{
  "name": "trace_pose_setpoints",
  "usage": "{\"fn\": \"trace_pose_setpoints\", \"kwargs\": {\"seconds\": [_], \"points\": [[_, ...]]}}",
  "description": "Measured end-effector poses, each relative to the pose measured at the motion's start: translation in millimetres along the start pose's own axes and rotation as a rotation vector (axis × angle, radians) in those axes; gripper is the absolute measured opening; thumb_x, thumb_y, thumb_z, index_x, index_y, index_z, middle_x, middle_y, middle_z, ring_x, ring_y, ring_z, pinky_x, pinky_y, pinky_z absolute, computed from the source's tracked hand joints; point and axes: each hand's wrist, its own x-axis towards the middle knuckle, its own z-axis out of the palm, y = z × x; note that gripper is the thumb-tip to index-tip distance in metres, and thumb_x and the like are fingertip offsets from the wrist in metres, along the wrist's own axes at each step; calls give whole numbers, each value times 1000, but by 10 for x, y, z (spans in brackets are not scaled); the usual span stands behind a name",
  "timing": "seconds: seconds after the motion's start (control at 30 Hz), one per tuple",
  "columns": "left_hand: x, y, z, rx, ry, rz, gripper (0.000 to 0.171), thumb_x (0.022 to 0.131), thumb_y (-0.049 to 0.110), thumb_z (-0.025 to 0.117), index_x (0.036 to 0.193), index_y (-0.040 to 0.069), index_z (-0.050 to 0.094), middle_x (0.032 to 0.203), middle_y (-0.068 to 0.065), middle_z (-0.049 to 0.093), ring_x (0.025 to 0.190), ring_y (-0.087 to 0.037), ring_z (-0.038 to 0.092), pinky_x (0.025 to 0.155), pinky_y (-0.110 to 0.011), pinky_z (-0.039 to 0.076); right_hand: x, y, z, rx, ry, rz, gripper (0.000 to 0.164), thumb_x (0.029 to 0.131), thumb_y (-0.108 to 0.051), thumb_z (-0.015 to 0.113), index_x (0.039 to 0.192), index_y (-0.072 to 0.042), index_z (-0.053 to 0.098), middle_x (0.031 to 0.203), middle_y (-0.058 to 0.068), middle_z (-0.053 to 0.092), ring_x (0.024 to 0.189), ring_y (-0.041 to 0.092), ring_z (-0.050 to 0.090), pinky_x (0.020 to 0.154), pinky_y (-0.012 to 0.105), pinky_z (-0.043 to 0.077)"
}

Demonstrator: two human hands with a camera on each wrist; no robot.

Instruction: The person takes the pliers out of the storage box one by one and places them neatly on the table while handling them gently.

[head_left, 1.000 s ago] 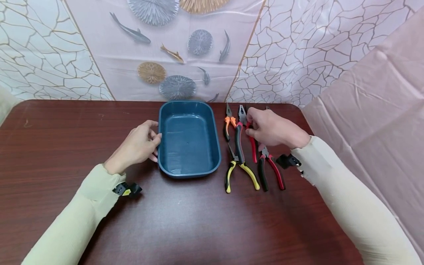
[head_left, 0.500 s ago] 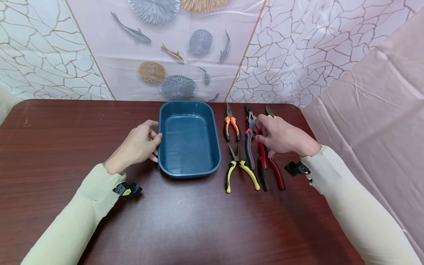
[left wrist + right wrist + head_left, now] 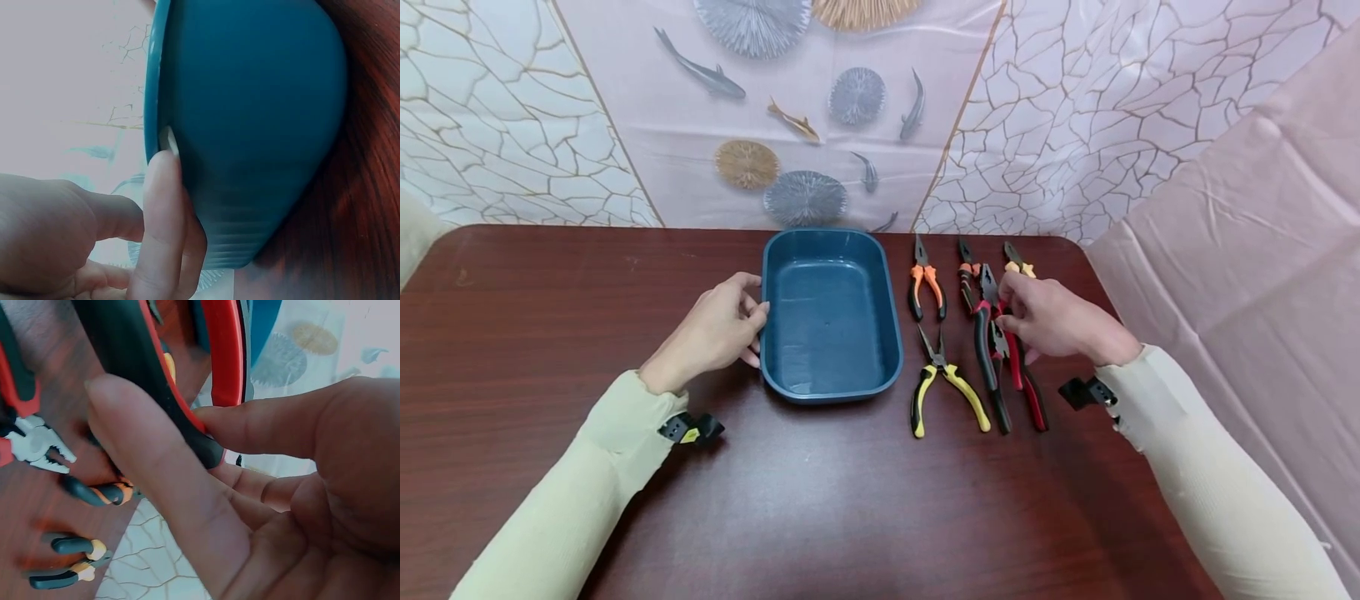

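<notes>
My left hand (image 3: 711, 329) grips the left rim of a blue tray (image 3: 827, 342). In the left wrist view a fingertip (image 3: 164, 175) tucks under the rim, against the outer wall (image 3: 256, 106). My right hand (image 3: 1048, 317) holds combination pliers with red and black handles (image 3: 982, 333) between thumb and fingers, jaws pointing away from me. In the head view they overlap a second red-and-black pair (image 3: 1037, 404), whose silver head (image 3: 37, 447) shows in the right wrist view. That view hides the jaws of the held pair behind the hand.
Yellow-and-black needle-nose pliers (image 3: 938, 362) lie spread between tray and right hand. Behind them are orange-handled pliers (image 3: 927, 279). Orange-and-black pliers (image 3: 967, 275) and cream-and-black pliers (image 3: 1015, 258) lie near the table's back edge. A patterned cloth (image 3: 805, 100) hangs behind.
My right hand has moved right and slightly toward me with the pliers, from beside the orange-handled pair to over the second red-and-black pair. The left hand stays on the tray.
</notes>
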Motion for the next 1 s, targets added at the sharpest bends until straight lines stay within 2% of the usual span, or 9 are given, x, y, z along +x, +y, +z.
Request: {"fn": "trace_pose_setpoints", "kwargs": {"seconds": [0.33, 0.57, 1.0], "points": [[0, 16, 7, 8, 7, 11, 52, 107, 10, 48, 153, -7, 30, 101, -24, 62, 55, -16, 69, 58, -39, 65, -48, 209, 29, 45, -8, 51, 18, 101, -9, 60, 111, -1, 47, 93, 16, 59, 55, 19, 69, 59, 33, 63], [1, 16, 8, 14, 10, 11, 52, 107, 10, 48, 153, -7, 30, 101, -23, 62, 55, -16, 69, 58, -39, 65, -65, 323, 48, 54, -16, 61, 20, 102, -9, 60, 114, -1, 47, 93, 15, 59, 56, 20, 67, 60, 36, 64], [5, 4, 9, 14, 9, 6, 52, 107, 11, 47, 153, -6, 30, 102, -24, 62, 55, -16, 68, 59, -39, 65, -113, 608, 122, 49, -19, 77, 20, 101, -9, 61, 114, -2, 48, 94, 16, 60, 55, 20, 69, 59, 35, 63]]}}
